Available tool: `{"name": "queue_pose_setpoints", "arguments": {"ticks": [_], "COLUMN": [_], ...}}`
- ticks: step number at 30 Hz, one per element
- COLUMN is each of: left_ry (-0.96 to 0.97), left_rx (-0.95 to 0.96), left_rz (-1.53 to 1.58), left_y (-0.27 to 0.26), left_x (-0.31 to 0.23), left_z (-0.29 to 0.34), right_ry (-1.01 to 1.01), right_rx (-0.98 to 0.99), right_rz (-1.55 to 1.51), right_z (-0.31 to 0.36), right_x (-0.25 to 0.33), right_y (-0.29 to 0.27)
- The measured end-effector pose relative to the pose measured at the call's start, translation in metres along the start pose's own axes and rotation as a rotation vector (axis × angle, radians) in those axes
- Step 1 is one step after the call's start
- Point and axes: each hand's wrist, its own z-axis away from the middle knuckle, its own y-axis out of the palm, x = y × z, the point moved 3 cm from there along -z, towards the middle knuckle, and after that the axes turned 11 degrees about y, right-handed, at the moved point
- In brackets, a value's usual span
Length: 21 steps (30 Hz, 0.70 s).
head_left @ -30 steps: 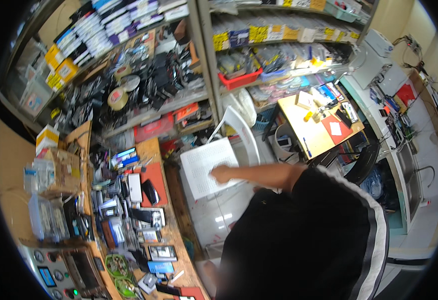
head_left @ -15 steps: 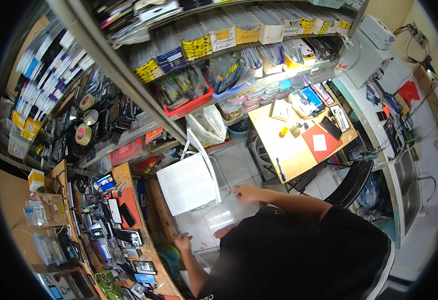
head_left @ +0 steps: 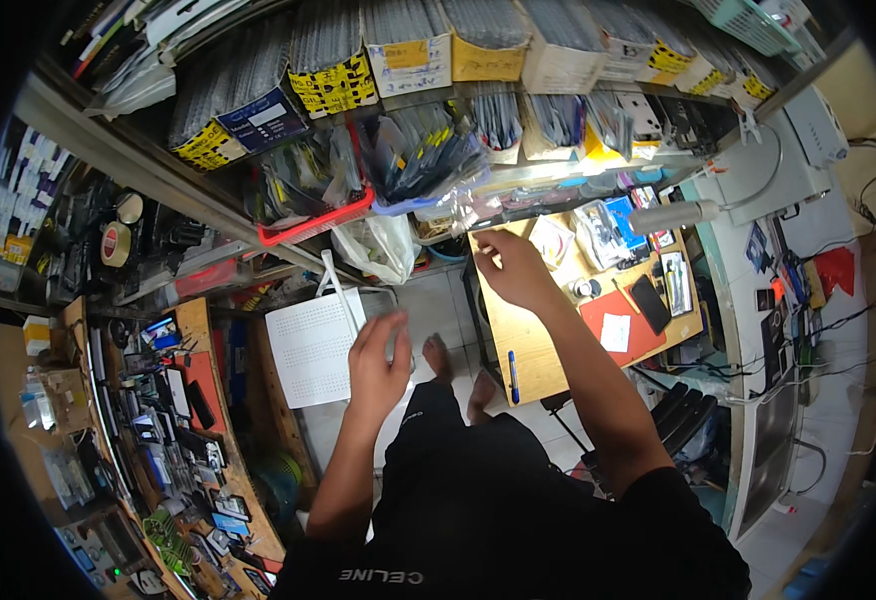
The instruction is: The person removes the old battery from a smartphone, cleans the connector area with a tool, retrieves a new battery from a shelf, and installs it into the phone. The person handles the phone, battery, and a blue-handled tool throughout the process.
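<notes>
White plastic chair (head_left: 308,350) first: it looks light and stiff (slick too, I'd guess), with its backrest (head_left: 341,292) the place to grip. It's just left of my left hand (head_left: 380,368), fingers loosely spread, contact unclear. Now my right hand (head_left: 518,272): fingers curled above the wooden table (head_left: 530,332); whether they're pinching anything, I can't tell. A clear packet (head_left: 468,205), seemingly limp, shows just beyond them; pinch its edge.

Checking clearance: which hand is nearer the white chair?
Left. In view, the left hand borders the white chair; the right hand is farther right, over the wooden table.
</notes>
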Motion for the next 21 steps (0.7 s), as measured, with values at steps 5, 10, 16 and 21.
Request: {"name": "queue_pose_setpoints", "arguments": {"ticks": [5, 10, 16, 21], "left_ry": [0.125, 0.285, 0.123, 0.319], "left_rx": [-0.145, -0.124, -0.281, -0.258], "left_rz": [-0.202, -0.218, -0.382, -0.479], "left_y": [0.04, 0.06, 0.024, 0.011], "left_x": [0.054, 0.082, 0.094, 0.076], "left_z": [-0.119, -0.139, -0.161, -0.179], "right_ry": [0.123, 0.31, -0.18, -0.275], "right_rx": [0.271, 0.211, -0.19, -0.133], "right_rz": [0.151, 0.058, 0.262, 0.413], "right_z": [0.033, 0.047, -0.049, -0.125], "right_x": [-0.031, -0.032, 0.047, 0.068], "right_y": [-0.016, -0.025, -0.011, -0.01]}}
